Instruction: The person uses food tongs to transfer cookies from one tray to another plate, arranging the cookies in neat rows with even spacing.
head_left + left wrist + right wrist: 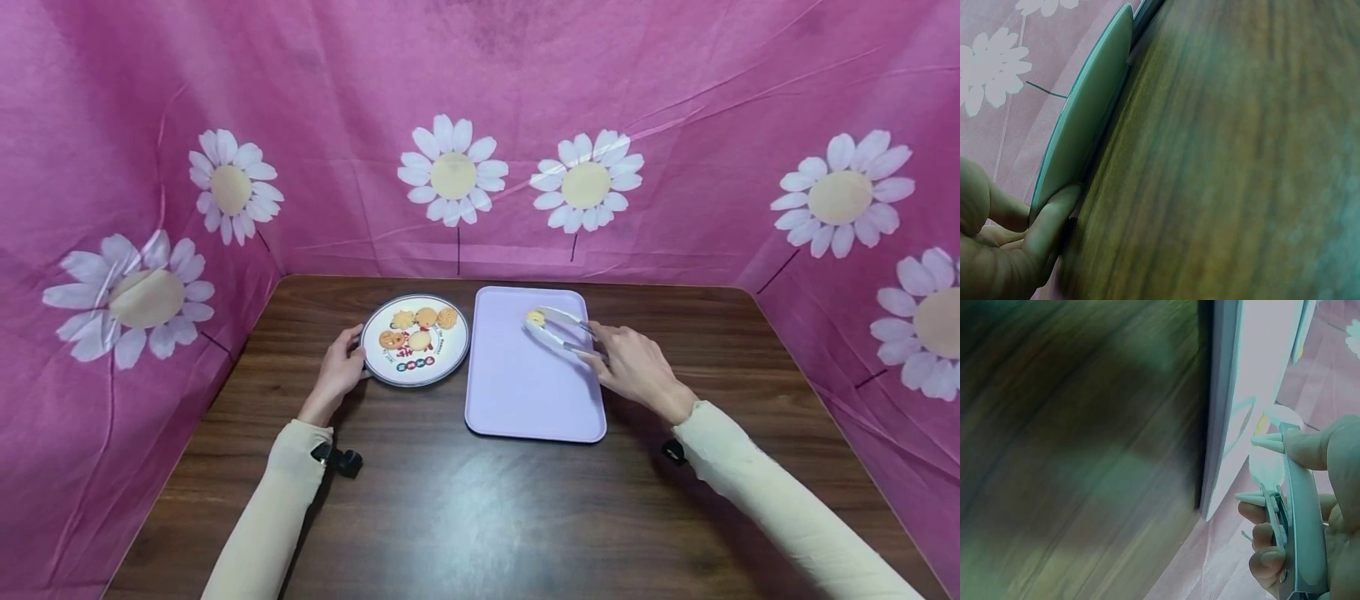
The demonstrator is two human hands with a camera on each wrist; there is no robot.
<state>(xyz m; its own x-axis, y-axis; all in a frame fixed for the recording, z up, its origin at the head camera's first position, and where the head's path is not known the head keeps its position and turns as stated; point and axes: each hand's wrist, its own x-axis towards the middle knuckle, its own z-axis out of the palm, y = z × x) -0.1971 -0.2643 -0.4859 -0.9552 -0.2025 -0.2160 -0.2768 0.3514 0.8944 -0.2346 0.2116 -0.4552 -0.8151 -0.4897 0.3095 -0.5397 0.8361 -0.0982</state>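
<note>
In the head view my left hand (pixel 340 367) pinches the left rim of a white plate (pixel 447 362) with a dark edge and printed design. Several cookies (pixel 425 317) lie on that plate. The left wrist view shows the thumb and fingers on the rim and the plate's side (pixel 1088 119). My right hand (pixel 637 362) holds a pair of tongs (pixel 550 337) with pale tips over the lilac tray (pixel 517 400). Between the tips is a small yellow cookie (pixel 536 318); whether it touches the tray I cannot tell. Fingers wrap around the tongs' handle (pixel 1307 525) in the right wrist view.
The plate stands close to the tray's left side on a dark wooden table (pixel 420 517). A pink cloth (pixel 360 200) with daisies hangs behind the table and along both sides.
</note>
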